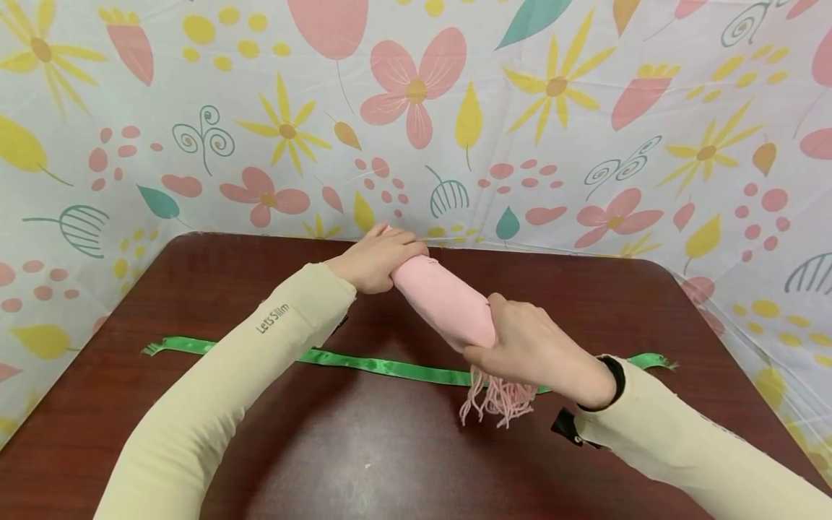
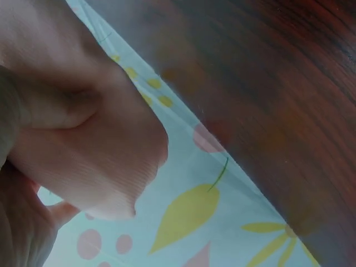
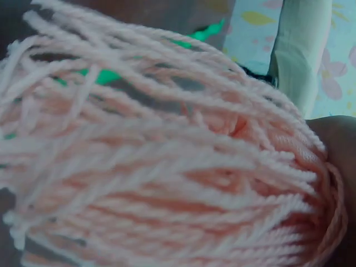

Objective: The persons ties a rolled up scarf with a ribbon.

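Observation:
A rolled pink scarf (image 1: 445, 300) is held slanting above the table, its far end up and to the left. My left hand (image 1: 380, 260) grips that far end, and in the left wrist view the fingers wrap round its ribbed pink cloth (image 2: 105, 161). At the near end my right hand (image 1: 523, 343) grips the roll, thumb on the near side. Loose pink yarn fringe (image 1: 500, 397) hangs below the right hand and fills most of the right wrist view (image 3: 144, 172). Under the scarf a green satin ribbon (image 1: 390, 366) lies across the table, partly hidden by both arms.
The dark brown wooden table (image 1: 364, 448) has rounded far corners. Close behind its far edge hangs a white curtain (image 1: 481, 180) with flowers and leaves, which runs along both sides too. The ribbon has frayed ends.

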`<action>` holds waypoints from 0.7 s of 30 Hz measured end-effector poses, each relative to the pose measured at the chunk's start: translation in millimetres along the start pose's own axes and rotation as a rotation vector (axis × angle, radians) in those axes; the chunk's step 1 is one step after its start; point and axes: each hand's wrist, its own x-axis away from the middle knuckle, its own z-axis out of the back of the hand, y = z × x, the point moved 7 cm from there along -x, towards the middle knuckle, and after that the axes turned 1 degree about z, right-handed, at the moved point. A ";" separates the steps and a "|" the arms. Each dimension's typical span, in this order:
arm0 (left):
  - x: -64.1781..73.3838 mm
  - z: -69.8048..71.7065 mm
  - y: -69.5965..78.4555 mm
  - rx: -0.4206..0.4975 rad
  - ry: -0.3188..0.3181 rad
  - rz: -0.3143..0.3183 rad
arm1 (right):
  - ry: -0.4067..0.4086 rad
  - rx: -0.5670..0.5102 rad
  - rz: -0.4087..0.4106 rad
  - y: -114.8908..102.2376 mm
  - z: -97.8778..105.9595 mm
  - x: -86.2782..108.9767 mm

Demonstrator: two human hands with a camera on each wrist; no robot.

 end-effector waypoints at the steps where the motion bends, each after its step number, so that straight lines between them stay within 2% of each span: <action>1: 0.3 -1.3 1.1 0.003 -0.001 -0.016 | 0.001 -0.007 -0.002 -1.6 -2.0 2.3; 6: -0.3 -3.4 7.9 0.001 -0.003 -0.071 | 0.005 -0.053 -0.032 -9.1 -10.1 14.1; 13: 0.9 -8.3 14.8 -0.018 -0.033 -0.103 | 0.000 -0.095 -0.048 -11.9 -20.8 23.1; 21: 1.1 -15.6 19.7 -0.044 -0.004 -0.162 | -0.018 -0.151 -0.057 -10.8 -36.6 29.9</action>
